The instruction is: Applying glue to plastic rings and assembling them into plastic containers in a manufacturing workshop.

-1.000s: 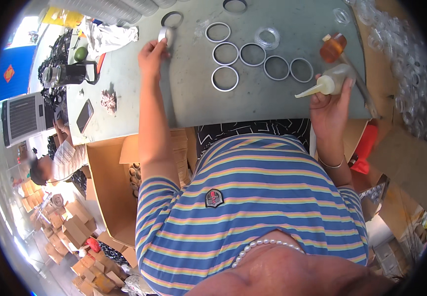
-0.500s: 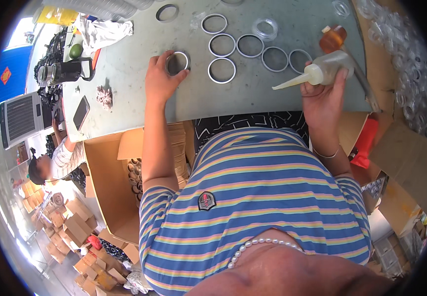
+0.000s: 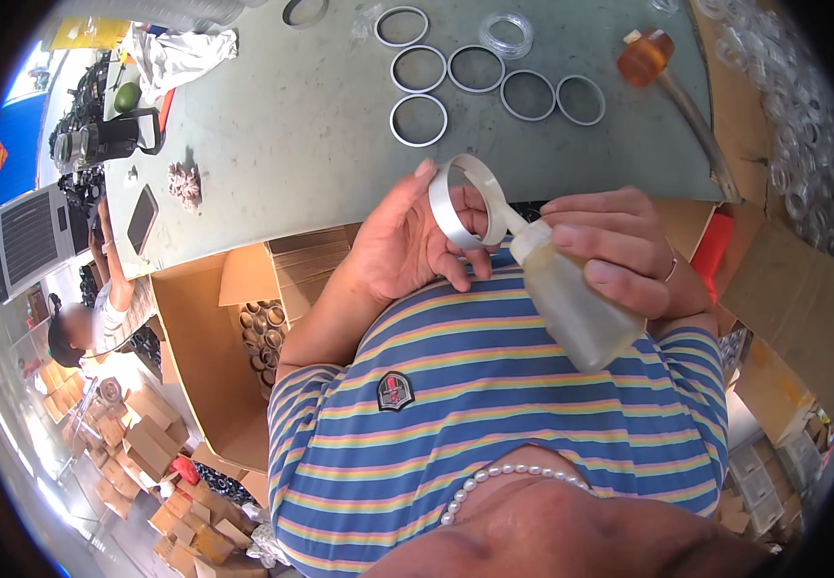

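Observation:
My left hand (image 3: 402,241) holds a silver metal ring (image 3: 455,204) up in front of my chest, tilted on edge. My right hand (image 3: 619,255) grips a squeeze bottle (image 3: 571,303) of pale yellowish liquid. Its white nozzle pokes into the ring's inner side. Both hands are close together above the near edge of the grey-green table (image 3: 291,125). Several more silver rings (image 3: 419,119) lie flat in rows on the table beyond my hands.
An orange bottle (image 3: 645,56) and a stack of clear rings (image 3: 505,35) lie at the table's far right. An open cardboard box (image 3: 229,337) with rings inside stands at my left. Another person (image 3: 84,323) sits at far left near a phone (image 3: 141,219).
My left hand lifted a ring off the table and brought it toward my chest. My right hand swung the squeeze bottle down from the table's right side until its nozzle met the ring.

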Demonstrator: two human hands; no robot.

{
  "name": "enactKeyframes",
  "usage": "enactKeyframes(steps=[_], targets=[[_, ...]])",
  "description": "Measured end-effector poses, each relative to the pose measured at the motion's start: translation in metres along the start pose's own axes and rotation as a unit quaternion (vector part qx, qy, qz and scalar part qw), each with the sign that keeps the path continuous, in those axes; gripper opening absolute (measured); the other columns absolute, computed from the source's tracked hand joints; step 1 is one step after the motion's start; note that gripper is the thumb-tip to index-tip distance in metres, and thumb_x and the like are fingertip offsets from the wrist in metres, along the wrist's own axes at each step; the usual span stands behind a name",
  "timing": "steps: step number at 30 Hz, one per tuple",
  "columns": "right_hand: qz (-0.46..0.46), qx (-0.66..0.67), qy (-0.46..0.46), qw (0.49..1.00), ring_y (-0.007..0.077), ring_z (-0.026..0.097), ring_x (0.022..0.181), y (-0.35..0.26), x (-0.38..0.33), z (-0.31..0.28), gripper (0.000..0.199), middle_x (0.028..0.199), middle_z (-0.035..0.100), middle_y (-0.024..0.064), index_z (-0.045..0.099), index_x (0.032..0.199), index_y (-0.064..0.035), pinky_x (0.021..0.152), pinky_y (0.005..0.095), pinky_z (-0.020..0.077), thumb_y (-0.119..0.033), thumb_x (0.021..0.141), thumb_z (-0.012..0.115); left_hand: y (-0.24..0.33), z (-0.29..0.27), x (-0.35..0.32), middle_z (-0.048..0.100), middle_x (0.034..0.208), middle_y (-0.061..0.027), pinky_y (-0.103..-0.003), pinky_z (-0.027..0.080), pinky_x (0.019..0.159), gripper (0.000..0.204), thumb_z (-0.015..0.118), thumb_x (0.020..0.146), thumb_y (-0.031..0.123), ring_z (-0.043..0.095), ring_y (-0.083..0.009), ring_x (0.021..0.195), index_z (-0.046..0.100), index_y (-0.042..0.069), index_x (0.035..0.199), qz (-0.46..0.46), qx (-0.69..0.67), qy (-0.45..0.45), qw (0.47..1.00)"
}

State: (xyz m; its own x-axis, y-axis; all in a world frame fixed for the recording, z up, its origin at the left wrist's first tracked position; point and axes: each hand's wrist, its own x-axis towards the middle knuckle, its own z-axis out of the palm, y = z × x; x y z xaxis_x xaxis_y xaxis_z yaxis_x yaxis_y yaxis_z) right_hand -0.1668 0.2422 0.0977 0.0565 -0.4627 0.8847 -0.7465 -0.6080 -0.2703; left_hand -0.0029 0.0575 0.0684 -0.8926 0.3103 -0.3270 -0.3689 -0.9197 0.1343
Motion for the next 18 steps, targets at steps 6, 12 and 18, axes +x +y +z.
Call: enactKeyframes(steps=[6, 12, 18], targets=[[-0.038, -0.033, 0.009, 0.999, 0.0251, 0.068, 0.07, 0.003, -0.003, 0.007, 0.033, 0.1, 0.063, 0.021, 0.047, 0.102, -0.0003, 0.06, 0.0353, 0.0618, -0.002, 0.078, 0.07, -0.001, 0.007, -0.002, 0.064, 0.107, -0.0244, -0.041, 0.063, 0.063, 0.069, 0.041, 0.097, 0.056, 0.069, -0.0394, 0.081, 0.05, -0.007, 0.125, -0.011, 0.012, 0.021, 1.0], [0.004, -0.05, -0.005, 0.999, 0.0261, 0.068, 0.069, -0.007, 0.001, -0.002, 0.031, 0.099, 0.063, 0.0217, 0.048, 0.107, 0.002, 0.058, 0.0345, 0.0608, -0.002, 0.081, 0.066, -0.001, 0.008, -0.005, 0.058, 0.116, -0.0169, -0.04, 0.063, 0.075, 0.056, 0.066, 0.089, 0.023, 0.065, -0.0304, 0.102, 0.044, -0.004, 0.133, 0.13, 0.176, 0.016, 0.976], [0.191, 0.049, 0.015, 0.98, 0.0308, 0.068, 0.081, -0.02, -0.003, -0.016, 0.047, 0.1, 0.063, 0.0206, 0.05, 0.116, 0.0025, 0.07, 0.0383, 0.0596, -0.012, 0.079, 0.075, -0.002, 0.023, 0.004, 0.046, 0.13, -0.0114, -0.033, 0.057, 0.091, 0.068, 0.079, 0.067, 0.001, 0.056, -0.0217, 0.113, 0.051, 0.002, 0.129, 0.377, 0.564, 0.0, 0.734]])
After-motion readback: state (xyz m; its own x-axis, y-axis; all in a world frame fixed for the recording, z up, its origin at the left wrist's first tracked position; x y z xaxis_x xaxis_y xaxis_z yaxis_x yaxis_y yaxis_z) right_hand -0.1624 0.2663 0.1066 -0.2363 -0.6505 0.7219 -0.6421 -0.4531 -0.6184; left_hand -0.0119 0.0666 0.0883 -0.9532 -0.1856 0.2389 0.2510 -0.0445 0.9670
